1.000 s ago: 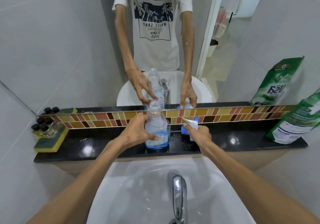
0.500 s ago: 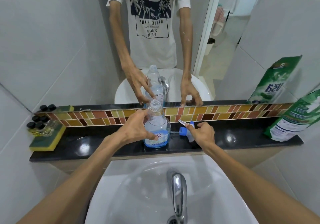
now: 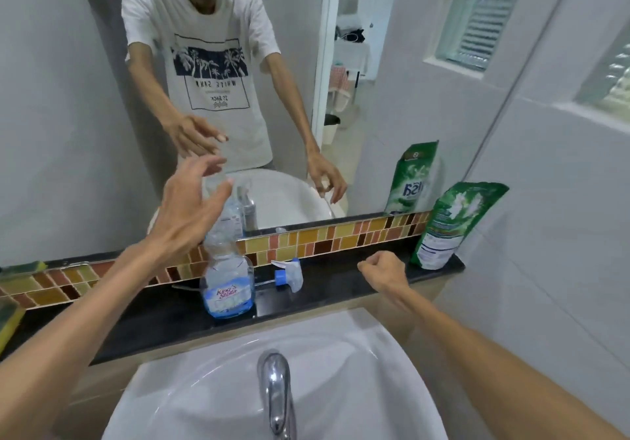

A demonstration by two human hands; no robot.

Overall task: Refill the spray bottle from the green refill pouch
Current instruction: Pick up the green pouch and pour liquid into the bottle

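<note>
The clear spray bottle [image 3: 227, 282] stands uncapped on the black shelf [image 3: 334, 286], a little blue liquid at its bottom. Its blue-and-white trigger head [image 3: 288, 274] lies on the shelf just right of it, tube pointing at the bottle. My left hand [image 3: 191, 214] hovers open above and left of the bottle's neck, touching nothing. My right hand [image 3: 383, 274] is over the shelf between the trigger head and the green refill pouch [image 3: 450, 228], fingers curled shut and empty. The pouch leans upright at the shelf's right end.
A mirror [image 3: 238, 98] above the tiled strip reflects a person and the pouch. The white basin [image 3: 358, 354] with a chrome tap [image 3: 274, 392] lies below the shelf. A yellow-green sponge [image 3: 8, 320] sits at the shelf's far left. A tiled wall closes the right side.
My left hand let go of the bottle and rose above it, open. My right hand set the trigger head down on the shelf and moved right toward the pouch. The view tilted up.
</note>
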